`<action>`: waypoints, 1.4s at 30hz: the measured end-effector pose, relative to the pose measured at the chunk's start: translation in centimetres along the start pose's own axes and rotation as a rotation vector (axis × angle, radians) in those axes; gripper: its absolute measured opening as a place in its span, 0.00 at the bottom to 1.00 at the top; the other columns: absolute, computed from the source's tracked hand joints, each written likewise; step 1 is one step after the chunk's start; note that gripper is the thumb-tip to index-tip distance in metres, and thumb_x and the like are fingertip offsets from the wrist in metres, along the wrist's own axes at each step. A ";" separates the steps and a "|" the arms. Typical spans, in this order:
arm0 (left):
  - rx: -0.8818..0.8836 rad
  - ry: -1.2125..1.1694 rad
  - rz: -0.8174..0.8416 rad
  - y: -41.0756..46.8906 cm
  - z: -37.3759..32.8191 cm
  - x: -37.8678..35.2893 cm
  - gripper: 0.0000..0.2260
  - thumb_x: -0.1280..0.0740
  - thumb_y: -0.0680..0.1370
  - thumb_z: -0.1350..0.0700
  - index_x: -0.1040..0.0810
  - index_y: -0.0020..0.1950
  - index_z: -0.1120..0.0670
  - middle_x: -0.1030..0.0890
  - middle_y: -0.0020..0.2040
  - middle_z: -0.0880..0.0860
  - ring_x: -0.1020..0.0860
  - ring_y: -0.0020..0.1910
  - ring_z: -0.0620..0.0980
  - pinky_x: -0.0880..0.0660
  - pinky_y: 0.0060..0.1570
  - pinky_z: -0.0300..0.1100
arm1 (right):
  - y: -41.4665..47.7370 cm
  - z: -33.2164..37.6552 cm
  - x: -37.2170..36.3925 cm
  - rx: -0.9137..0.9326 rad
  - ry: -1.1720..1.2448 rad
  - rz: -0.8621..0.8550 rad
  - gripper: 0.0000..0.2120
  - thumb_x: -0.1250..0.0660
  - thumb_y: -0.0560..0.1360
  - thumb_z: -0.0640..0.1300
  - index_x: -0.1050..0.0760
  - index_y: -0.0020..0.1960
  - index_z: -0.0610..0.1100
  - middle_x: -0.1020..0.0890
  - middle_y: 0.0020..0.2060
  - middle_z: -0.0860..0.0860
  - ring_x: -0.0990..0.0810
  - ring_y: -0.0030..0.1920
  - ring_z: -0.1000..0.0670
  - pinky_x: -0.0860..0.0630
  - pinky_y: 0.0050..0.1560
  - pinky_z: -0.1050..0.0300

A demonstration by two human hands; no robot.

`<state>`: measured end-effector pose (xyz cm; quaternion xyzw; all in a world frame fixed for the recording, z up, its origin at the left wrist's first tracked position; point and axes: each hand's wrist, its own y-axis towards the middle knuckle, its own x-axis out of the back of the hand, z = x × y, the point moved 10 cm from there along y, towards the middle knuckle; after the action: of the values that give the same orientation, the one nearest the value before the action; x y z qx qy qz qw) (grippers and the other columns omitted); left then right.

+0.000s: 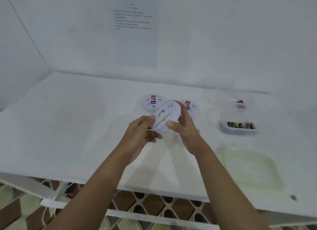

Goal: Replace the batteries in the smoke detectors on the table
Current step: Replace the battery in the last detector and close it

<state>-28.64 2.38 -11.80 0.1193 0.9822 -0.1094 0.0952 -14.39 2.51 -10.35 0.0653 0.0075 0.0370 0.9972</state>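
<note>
A white flat table (68, 126) fills the scene, its far edge against a white wall. A white printed paper sheet (135, 32) hangs on that wall, its text too blurred to read.

Left of centre, the left hand (142, 132) grips the near left edge of a white round plastic smoke detector (167, 116). Its thumb lies on the upper face and its fingers are curled underneath. The detector is held above the table, tilted, and shows a dark curved slot and a seam line across its body. Whether the shell is parted along that seam cannot be told through the blur.

Just beyond it on the far side, an open white round smoke detector with a red battery (151, 103) lies flat on the table.

The right hand (186, 132) holds the opposite side of the lifted detector, thumb pressed on the near face and fingers wrapped round the far rim.

Behind this hand, a second open white detector with a red battery (189, 106) lies on the table, partly hidden.

Further right, a small red-topped object (240, 104) sits far back, too blurred to make out. Nearer is a small white rectangular tray (238, 131) with a row of green, red and blue cylindrical batteries (241, 125). Nearest on the right lies a pale green translucent shallow tray (248, 166).
</note>
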 end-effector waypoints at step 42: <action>-0.801 0.873 0.248 -4.8 -0.4 -26.1 0.23 0.25 0.64 0.45 0.17 0.55 0.55 0.18 0.45 0.48 0.21 0.41 0.47 0.24 0.39 0.40 | -14.3 2.7 21.4 0.068 0.147 0.071 0.41 0.20 0.60 0.41 0.30 0.70 0.44 0.26 0.66 0.34 0.22 0.63 0.40 0.20 0.57 0.48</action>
<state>-5.07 -7.66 -4.94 0.2217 0.8741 0.3398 -0.2671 8.06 -10.38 -9.73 0.0965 0.0796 0.0768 0.9892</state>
